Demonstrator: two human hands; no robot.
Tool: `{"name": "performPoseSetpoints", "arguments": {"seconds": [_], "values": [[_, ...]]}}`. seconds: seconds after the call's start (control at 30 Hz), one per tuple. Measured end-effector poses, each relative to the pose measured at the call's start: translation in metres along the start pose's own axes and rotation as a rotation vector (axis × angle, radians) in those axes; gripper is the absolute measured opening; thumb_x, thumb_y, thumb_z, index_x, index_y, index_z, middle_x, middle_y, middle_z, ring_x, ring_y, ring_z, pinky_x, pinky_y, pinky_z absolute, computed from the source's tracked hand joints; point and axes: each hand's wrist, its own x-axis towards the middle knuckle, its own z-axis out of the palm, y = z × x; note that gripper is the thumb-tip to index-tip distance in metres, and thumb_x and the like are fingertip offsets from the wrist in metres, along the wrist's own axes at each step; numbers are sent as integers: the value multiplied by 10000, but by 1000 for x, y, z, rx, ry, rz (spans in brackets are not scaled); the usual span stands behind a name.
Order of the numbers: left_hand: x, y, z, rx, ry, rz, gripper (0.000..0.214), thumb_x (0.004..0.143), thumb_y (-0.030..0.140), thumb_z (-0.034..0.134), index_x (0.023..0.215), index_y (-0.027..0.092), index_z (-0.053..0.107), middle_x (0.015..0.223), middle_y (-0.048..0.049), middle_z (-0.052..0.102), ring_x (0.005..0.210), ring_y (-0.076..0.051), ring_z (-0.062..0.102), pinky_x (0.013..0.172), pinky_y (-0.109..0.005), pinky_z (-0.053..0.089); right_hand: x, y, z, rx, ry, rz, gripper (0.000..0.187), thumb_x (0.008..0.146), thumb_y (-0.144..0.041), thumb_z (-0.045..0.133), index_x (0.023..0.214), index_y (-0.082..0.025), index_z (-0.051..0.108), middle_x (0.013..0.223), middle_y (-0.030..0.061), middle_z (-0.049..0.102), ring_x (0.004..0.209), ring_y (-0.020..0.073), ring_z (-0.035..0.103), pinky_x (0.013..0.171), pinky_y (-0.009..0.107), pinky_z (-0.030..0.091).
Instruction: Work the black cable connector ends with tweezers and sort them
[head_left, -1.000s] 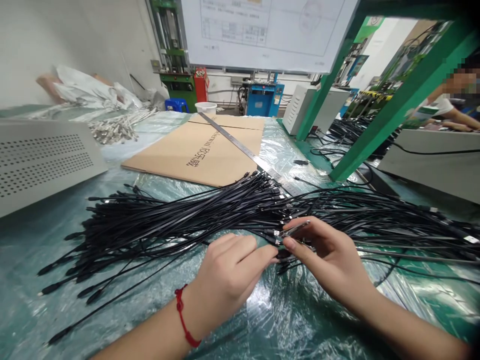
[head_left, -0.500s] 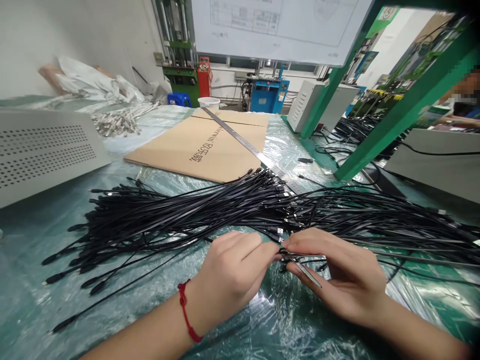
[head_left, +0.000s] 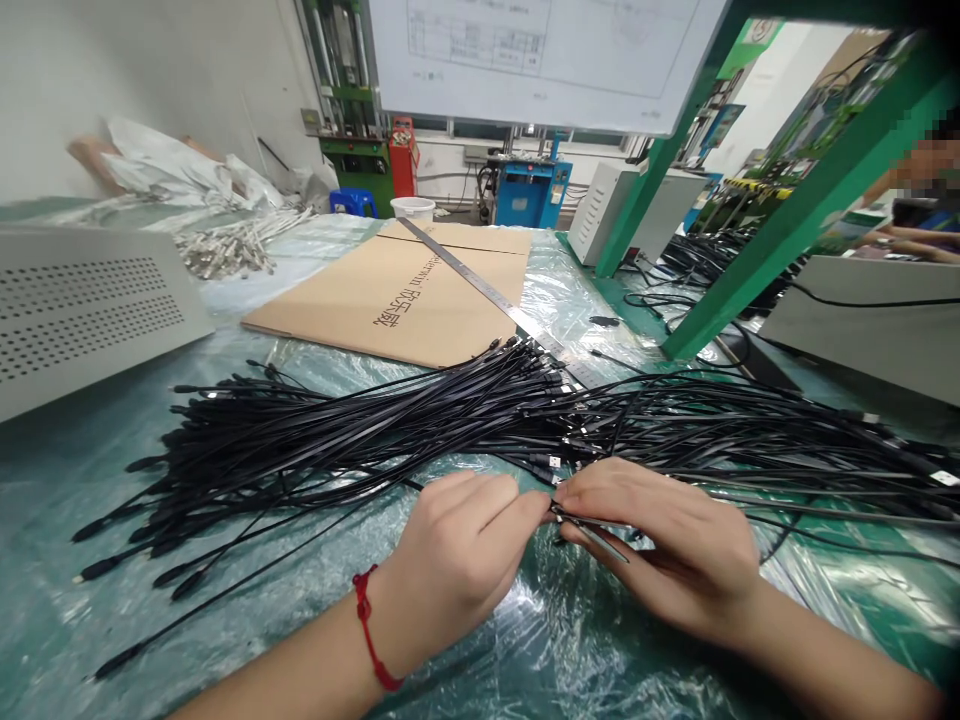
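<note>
A big pile of thin black cables (head_left: pixel 390 425) with moulded plugs lies across the plastic-covered green table (head_left: pixel 90 560). My left hand (head_left: pixel 465 550), with a red string on its wrist, pinches a black cable end at its fingertips. My right hand (head_left: pixel 667 545) is closed on a thin metal tool (head_left: pixel 596 535), perhaps tweezers, whose tip meets that cable end. Both hands touch at the fingertips just in front of the pile.
A flat cardboard sheet (head_left: pixel 405 300) with a long steel ruler (head_left: pixel 487 295) lies behind the cables. A grey perforated metal box (head_left: pixel 82 310) stands at the left, a green frame post (head_left: pixel 795 210) at the right. Another person's arm (head_left: pixel 911 240) shows far right.
My right hand turned over from palm-up to fingers curled down over the tool, and moved a little lower toward me. My left hand kept its pinch on the cable end.
</note>
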Motion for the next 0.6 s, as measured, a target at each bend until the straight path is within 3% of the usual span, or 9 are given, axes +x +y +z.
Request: {"name": "performPoseSetpoints", "arguments": {"seconds": [0.07, 0.13, 0.27, 0.37, 0.6], "values": [[-1, 0, 0, -11, 15, -7, 164, 961, 71, 549, 1048, 148, 664, 690, 9, 497, 608, -154, 427, 565, -322, 322, -1, 2, 1, -2, 39, 81, 313, 849, -52, 701, 1118, -209, 664, 973, 37, 754, 911, 164, 723, 839, 290, 606], [-1, 0, -1, -12, 37, -13, 128, 969, 117, 585, 1069, 163, 652, 698, 13, 500, 608, -151, 426, 572, -315, 333, -1, 5, 4, -6, 85, 261, 220, 876, -143, 710, 1071, -231, 660, 957, 27, 752, 868, 157, 727, 788, 268, 601], [1, 0, -1, -25, 18, -61, 135, 970, 168, 619, 1102, 193, 634, 764, 5, 576, 660, -150, 506, 621, -302, 387, 3, 8, 8, 176, 36, 566, 103, 954, -298, 627, 1027, -228, 610, 734, -17, 684, 654, 121, 680, 595, 213, 551], [4, -1, -2, -64, 9, -129, 132, 967, 205, 637, 1099, 209, 639, 817, 2, 632, 712, -148, 577, 657, -294, 426, 5, 8, 10, 176, 63, 559, 122, 943, -329, 641, 1009, -227, 627, 787, -7, 675, 667, 111, 661, 595, 203, 535], [7, -2, -2, -141, 53, -156, 126, 960, 203, 646, 1084, 211, 660, 839, -1, 681, 736, -140, 621, 669, -272, 468, -2, 10, 11, 57, 167, 361, 148, 901, -264, 701, 1041, -232, 667, 878, 11, 731, 709, 116, 707, 653, 197, 575]]}}
